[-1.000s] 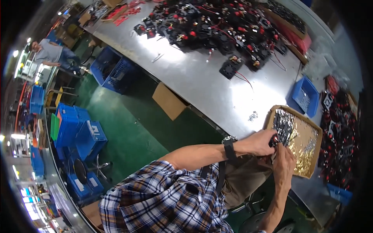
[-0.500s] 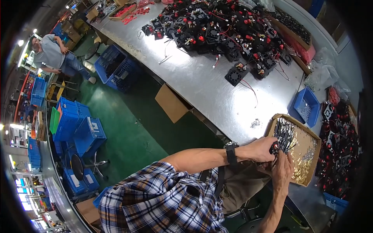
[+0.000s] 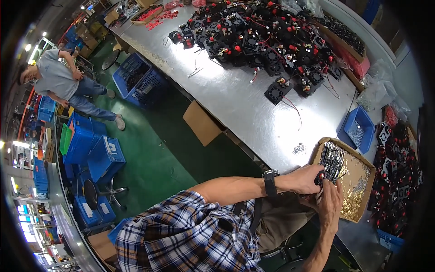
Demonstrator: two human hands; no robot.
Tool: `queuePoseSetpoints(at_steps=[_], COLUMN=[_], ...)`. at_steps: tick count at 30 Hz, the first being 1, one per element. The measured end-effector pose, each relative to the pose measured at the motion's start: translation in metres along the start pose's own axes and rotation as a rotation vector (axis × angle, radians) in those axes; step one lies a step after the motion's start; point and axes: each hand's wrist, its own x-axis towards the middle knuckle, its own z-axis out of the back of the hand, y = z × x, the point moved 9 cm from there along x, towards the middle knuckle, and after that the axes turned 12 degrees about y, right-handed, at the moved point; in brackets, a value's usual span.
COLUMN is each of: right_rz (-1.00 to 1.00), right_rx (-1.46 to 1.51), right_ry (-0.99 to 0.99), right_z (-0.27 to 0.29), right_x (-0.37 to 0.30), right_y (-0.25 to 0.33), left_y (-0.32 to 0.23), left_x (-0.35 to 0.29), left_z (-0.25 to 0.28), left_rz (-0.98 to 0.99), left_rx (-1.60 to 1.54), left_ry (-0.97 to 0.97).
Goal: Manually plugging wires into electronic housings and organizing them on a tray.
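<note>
My left hand (image 3: 302, 179), with a watch on its wrist, is closed around a small black part with a red piece (image 3: 319, 177), mostly hidden by the fingers. Against it, the fingers of my right hand (image 3: 330, 201) are bent and pressed together; whatever they pinch is too small to make out. Both hands meet at the near left edge of a shallow cardboard tray (image 3: 370, 192). Inside the tray lie a bundle of thin black pieces with silvery ends (image 3: 333, 157), many gold-coloured bits (image 3: 351, 205) and small silvery bits (image 3: 361, 183).
Black fan units with red parts (image 3: 253, 41) are heaped on the metal table (image 3: 226, 97). A blue bin (image 3: 359, 129) of small metal pieces stands beyond the tray. More black and red units (image 3: 394, 181) lie right. Blue crates (image 3: 106, 158) and a walking person (image 3: 68, 84) are at left.
My hands stay together at the tray's edge, the right fingers shifting slightly. In the background the person has come forward from near a stool and is now upright, mid-stride.
</note>
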Motion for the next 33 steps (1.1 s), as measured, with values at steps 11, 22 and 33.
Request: queuePoseSetpoints(at_steps=[11, 22, 33], right_rz=[-0.237, -0.117, -0.153], right_rx=[0.353, 0.098, 0.165], right_ry=[0.050, 0.055, -0.039], right_z=[-0.005, 0.003, -0.001], right_x=[-0.005, 0.001, 0.004], right_y=[-0.029, -0.004, -0.008], left_y=[-0.003, 0.003, 0.000], left_x=[0.001, -0.002, -0.001], left_z=[0.000, 0.002, 0.005], left_rz=[-0.024, -0.004, 0.036], left_rx=[-0.029, -0.021, -0.108], left_ry=[0.023, 0.016, 0.092])
